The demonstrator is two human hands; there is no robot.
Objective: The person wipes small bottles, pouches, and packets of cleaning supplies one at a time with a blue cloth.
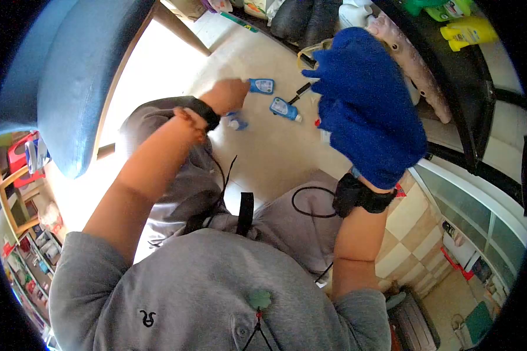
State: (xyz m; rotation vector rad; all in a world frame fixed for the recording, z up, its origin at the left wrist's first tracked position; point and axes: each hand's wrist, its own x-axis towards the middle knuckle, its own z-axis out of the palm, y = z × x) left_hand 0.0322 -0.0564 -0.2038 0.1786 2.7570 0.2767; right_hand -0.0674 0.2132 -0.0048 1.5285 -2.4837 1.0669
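Note:
My left hand [225,96], smeared by motion, hovers over the floor with its fingers curled. Directly below it is a blurred blue object with a white part [235,123]; whether the hand grips it is unclear. Close to the fingertips lies a blue bottle with a pale label [262,86]. A second blue bottle [280,106] with a white cap rests beside a black-handled tool [300,92]. A dark blue cloth or mitt [369,111] covers my right hand, hiding its fingers; only the wrist [382,183] shows at the lower edge.
A blue padded seat [76,82] rises on the left. On the right, a black shelf [480,111] holds a long plush toy [418,70] and a yellow bottle [471,33]. Dark bags [304,20] sit at the back. My bent legs border the tiled floor [263,155].

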